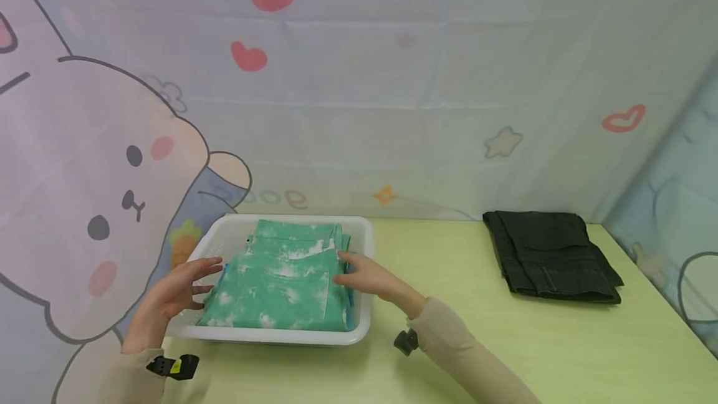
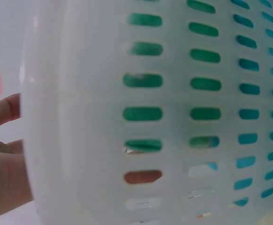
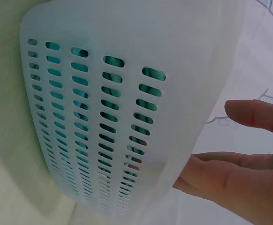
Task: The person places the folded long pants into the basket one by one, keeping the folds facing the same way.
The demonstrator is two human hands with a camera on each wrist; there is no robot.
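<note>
Here, white plastic basket [image 1: 269,336] holds folded green-and-white cloth [image 1: 280,285]; left grip [image 1: 175,288] spread at cloth's nine o'clock, right grip [image 1: 373,276] spread at three.

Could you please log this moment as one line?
green cloth: folded, in white basket | left hand: at cloth's left side | right hand: at cloth's right side | dark garment: folded, on table

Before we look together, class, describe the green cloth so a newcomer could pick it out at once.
On the yellow-green table, find the slotted white basket. Inside, between the left hand and right hand, lies the folded green cloth. White blotches set it apart from the blue fabric beneath and the black folded garment to the basket's right.
</note>
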